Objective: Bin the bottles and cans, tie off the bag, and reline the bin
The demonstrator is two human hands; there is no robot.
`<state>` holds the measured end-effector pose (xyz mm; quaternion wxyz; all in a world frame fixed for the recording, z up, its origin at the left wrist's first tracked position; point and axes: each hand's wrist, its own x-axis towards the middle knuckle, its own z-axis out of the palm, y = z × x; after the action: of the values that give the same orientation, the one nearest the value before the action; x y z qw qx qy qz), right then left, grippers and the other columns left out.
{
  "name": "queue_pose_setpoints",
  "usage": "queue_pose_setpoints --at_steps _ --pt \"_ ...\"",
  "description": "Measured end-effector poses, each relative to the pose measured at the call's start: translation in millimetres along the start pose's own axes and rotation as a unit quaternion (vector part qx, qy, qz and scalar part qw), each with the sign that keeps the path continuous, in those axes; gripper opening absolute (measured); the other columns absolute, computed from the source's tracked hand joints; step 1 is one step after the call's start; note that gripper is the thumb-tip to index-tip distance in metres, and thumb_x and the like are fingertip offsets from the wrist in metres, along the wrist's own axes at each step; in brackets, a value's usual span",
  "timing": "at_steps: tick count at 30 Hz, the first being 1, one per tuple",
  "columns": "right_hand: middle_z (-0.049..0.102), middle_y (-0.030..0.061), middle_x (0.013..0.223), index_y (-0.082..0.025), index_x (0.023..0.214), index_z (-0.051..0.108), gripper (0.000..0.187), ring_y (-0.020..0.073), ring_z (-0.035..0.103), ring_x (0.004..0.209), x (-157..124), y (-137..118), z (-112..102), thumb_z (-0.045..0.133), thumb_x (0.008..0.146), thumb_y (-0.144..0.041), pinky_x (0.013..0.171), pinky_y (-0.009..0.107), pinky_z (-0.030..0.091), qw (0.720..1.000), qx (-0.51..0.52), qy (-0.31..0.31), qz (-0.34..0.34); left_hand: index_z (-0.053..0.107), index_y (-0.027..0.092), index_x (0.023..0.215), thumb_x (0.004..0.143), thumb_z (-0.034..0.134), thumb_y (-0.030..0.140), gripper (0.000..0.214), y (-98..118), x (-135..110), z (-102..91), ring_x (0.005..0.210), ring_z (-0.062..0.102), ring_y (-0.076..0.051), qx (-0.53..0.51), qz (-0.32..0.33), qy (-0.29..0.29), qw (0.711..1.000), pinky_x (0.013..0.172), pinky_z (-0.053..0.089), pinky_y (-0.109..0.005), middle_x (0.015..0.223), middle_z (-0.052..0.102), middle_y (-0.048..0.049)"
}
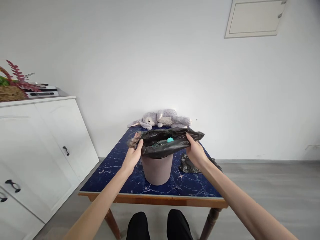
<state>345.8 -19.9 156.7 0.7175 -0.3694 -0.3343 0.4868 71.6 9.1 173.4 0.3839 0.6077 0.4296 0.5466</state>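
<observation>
Clearly, we are before a blue marble-patterned table, and at its far edge lies a grey plush rabbit. A black plastic bag is spread over the mouth of a mauve-grey waste bin on this table; a crumpled second bag lies to the right. Our left hand and right hand pinch its opposite edges, fingers closed on the plastic, and within its opening we see a small teal object

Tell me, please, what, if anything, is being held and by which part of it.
A black plastic bag, by its open rim: left grip at its left side, right grip at its right.
</observation>
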Motion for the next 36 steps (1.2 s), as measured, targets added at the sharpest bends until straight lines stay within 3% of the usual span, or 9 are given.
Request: queue_pose_setpoints --at_steps 6,10,14,17,20,24,30,33,36 --pt "0.076 0.0035 0.09 -0.028 0.1 0.068 0.025 0.0284 0.072 0.113 20 -38 31 0.081 0.083 -0.041 0.089 0.037 0.063 0.992 0.053 -0.105 -0.039 0.07 0.033 0.135 0.101 0.062 0.049 0.039 21 24 0.4 0.157 0.043 -0.029 0.011 0.043 0.043 0.998 0.126 0.036 -0.041 0.159 0.059 -0.0047" --pt "0.049 -0.0068 0.06 -0.028 0.094 0.06 0.02 0.0187 0.07 0.075 26 -59 44 0.078 0.089 -0.035 0.089 0.035 0.062 0.981 0.131 -0.144 -0.027 0.071 0.024 0.121 0.108 0.049 0.045 0.034 43 37 2.7 0.147 0.054 -0.025 -0.068 0.061 0.042 0.995 0.123 0.039 -0.037 0.145 0.069 -0.0103" --pt "0.023 -0.0122 0.055 -0.028 0.091 0.052 0.017 0.0094 0.029 0.042 39 -68 51 0.067 0.098 -0.029 0.056 0.023 0.055 0.978 0.166 -0.123 -0.017 0.062 0.021 0.106 0.102 0.055 0.029 0.012 64 42 8.8 0.091 0.075 -0.019 -0.236 0.021 0.029 0.971 0.094 0.057 -0.035 0.092 0.076 -0.0053" --pt "0.021 -0.0113 0.058 -0.027 0.087 0.047 0.02 0.0094 0.018 0.044 42 -68 56 0.062 0.099 -0.031 0.036 0.018 0.03 0.98 0.159 -0.122 -0.004 0.058 0.02 0.094 0.094 0.062 0.02 0.003 69 35 11.1 0.051 0.046 -0.009 -0.313 0.01 0.032 0.949 0.064 0.05 -0.025 0.063 0.047 0.0079" --pt "0.022 -0.0105 0.063 -0.025 0.086 0.045 0.02 0.0085 0.018 0.047 32 -66 60 0.063 0.091 -0.032 0.036 0.019 0.022 0.979 0.148 -0.141 0.012 0.061 0.018 0.09 0.083 0.065 0.016 0.008 65 19 7.1 0.053 0.034 -0.008 -0.348 0.014 0.014 0.937 0.055 0.04 -0.022 0.067 0.038 0.0074" --pt "0.025 -0.0095 0.066 -0.022 0.088 0.05 0.017 0.008 0.019 0.051 7 -65 59 0.064 0.079 -0.024 0.04 0.019 0.022 0.977 0.134 -0.163 0.015 0.068 0.017 0.102 0.073 0.063 0.025 0.031 50 -2 -8.4 0.071 0.051 -0.014 -0.344 0.074 0.028 0.936 0.07 0.049 -0.028 0.086 0.055 -0.002" --pt "0.022 -0.0085 0.069 -0.021 0.083 0.051 0.011 0.0091 0.014 0.056 -13 -70 54 0.062 0.08 -0.024 0.044 0.02 0.02 0.978 0.105 -0.178 -0.015 0.06 0.023 0.123 0.084 0.073 0.05 0.049 42 20 -34.7 0.116 0.063 -0.027 -0.03 0.042 0.194 0.98 0.09 0.05 -0.033 0.127 0.065 -0.011" --pt "0.022 -0.0079 0.07 -0.022 0.078 0.047 0.015 0.0096 0.013 0.057 -16 -73 55 0.061 0.081 -0.023 0.045 0.021 0.021 0.979 0.092 -0.18 -0.026 0.065 0.022 0.116 0.073 0.084 0.06 0.06 51 40 -40.6 0.103 0.07 -0.031 0.169 -0.008 0.087 0.982 0.077 0.048 -0.032 0.116 0.074 -0.012" --pt "0.022 -0.0075 0.071 -0.022 0.078 0.048 0.015 0.0097 0.015 0.057 -18 -75 56 0.062 0.082 -0.023 0.046 0.021 0.023 0.978 0.091 -0.186 -0.031 0.068 0.025 0.072 0.064 0.09 0.061 0.044 58 52 -40.6 0.059 0.063 -0.027 0.291 -0.035 -0.067 0.954 0.058 0.037 -0.032 0.065 0.069 -0.0048"
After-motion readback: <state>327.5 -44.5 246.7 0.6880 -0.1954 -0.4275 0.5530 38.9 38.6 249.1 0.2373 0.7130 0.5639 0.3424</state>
